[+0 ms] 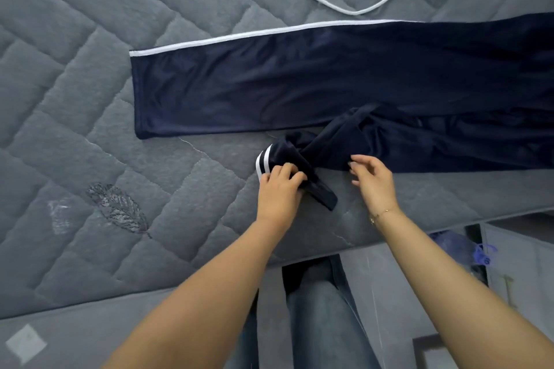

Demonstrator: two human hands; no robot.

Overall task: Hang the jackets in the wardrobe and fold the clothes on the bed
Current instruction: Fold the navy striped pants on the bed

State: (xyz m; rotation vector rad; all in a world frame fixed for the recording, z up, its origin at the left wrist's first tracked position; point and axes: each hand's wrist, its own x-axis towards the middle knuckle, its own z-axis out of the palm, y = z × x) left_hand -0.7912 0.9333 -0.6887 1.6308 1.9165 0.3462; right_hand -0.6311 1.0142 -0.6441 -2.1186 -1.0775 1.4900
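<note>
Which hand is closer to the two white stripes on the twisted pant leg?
Left. The left hand grips the twisted leg right beside the white stripes. The right hand is farther along the navy pants, fingers at the fabric edge.

The navy track pants (pixel 329 84) look like slick synthetic cloth with a slight sheen, smooth white piping along the edge away from the left hand's (pixel 278 192) grip. Under them the mattress (pixel 90 69) is matt, fuzzy quilted grey fabric. The white cord (pixel 356 12) beyond looks smooth, maybe plastic.
</note>
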